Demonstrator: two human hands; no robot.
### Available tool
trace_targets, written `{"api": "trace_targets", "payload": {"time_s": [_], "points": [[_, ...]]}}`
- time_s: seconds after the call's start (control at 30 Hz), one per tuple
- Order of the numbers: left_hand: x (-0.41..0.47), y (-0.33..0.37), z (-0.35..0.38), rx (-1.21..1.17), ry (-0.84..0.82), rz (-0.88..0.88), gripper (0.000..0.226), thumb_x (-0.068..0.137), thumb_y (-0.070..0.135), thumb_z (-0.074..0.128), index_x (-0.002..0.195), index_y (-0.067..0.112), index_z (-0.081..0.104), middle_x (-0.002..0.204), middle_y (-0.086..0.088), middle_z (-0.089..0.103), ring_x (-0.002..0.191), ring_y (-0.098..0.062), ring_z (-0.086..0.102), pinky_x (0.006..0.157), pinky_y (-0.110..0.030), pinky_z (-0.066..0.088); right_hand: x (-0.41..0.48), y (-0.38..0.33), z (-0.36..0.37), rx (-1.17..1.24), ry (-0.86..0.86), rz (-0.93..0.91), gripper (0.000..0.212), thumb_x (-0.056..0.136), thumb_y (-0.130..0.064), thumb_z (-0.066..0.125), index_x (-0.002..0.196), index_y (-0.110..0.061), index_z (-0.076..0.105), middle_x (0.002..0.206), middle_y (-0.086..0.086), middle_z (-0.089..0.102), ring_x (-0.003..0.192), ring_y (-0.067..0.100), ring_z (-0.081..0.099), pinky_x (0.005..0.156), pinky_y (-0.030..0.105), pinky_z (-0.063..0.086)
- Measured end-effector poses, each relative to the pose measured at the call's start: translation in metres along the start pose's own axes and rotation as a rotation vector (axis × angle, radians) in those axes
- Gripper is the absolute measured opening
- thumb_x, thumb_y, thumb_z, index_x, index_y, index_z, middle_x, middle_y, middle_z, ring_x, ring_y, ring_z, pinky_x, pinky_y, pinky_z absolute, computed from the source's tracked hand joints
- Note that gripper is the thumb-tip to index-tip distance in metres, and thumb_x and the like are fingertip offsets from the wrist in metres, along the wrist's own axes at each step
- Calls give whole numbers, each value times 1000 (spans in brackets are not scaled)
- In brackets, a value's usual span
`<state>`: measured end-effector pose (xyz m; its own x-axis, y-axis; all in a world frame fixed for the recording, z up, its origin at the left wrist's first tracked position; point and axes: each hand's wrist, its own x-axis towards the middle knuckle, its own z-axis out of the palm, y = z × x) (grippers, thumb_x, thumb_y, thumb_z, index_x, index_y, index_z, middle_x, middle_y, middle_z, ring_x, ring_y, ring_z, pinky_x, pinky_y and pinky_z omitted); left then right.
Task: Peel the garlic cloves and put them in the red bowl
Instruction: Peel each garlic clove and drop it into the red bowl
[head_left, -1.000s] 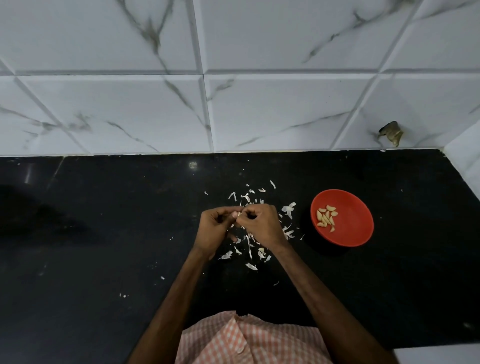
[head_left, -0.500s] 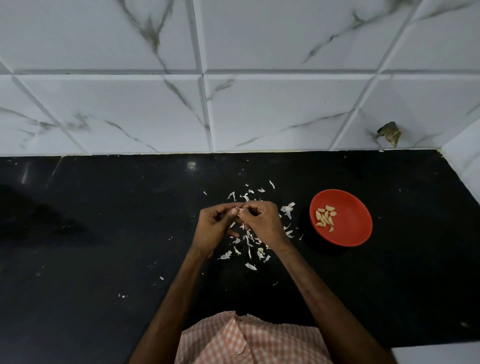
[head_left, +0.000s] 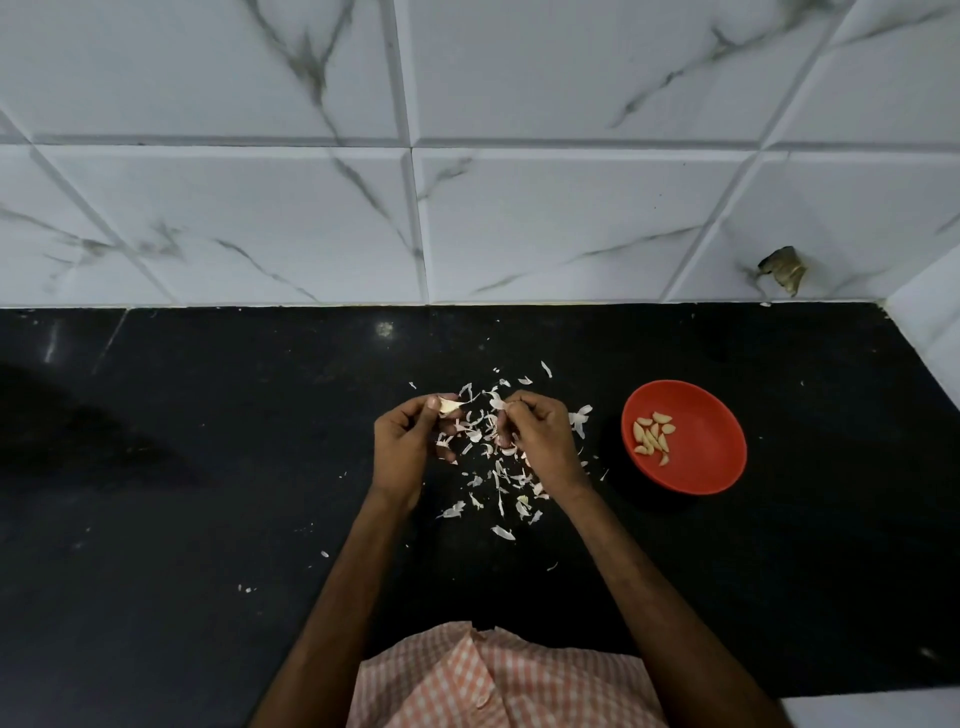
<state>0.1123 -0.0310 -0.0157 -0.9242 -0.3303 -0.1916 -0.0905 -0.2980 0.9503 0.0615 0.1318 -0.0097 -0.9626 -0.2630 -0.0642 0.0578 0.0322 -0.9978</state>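
Left hand: we had our left hand up over the glossy black stone counter, its fingers curled in and pinching a pale, half-skinned garlic clove at the tips.
Right hand: our right hand sat just beside it, fingers narrow, seemingly nipping a thin white strip of skin. We couldn't tell whether it was clear of the clove.
Bowl: the round red plastic bowl stood off to the right, well apart from both hands, with a small heap of peeled yellowish cloves inside.
Litter: scattered white papery peelings lay under and between the hands.
Risk, slip: tug too hard and that small clove could have popped out of the pinch, down among the peelings, where it would be hard to spot!
Risk, skin: the skin looked apt to shred, leaving bits stuck on that would ride into the bowl.
Risk, carry: the reach across could have dragged peelings along or knocked the rim.
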Motion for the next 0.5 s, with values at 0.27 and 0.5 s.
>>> {"api": "trace_targets", "payload": {"time_s": [0.27,0.5], "points": [[-1,-3,3,180,-31,62,20,102,17,57,105,11,76,76,2,69,65,-11,57,44,-26,44,3,26,-7,-684,-18,-17,36,96,-36,65,70,-11,62,59,-1,59,50,10,51,53,33,44],[-1,-5,1,285,-49,102,18,101,17,60,106,11,76,86,-7,74,67,-8,60,49,-24,46,7,14,-7,-655,65,-175,18,96,-5,58,100,-17,72,100,-9,72,96,5,66,85,28,55]]}}
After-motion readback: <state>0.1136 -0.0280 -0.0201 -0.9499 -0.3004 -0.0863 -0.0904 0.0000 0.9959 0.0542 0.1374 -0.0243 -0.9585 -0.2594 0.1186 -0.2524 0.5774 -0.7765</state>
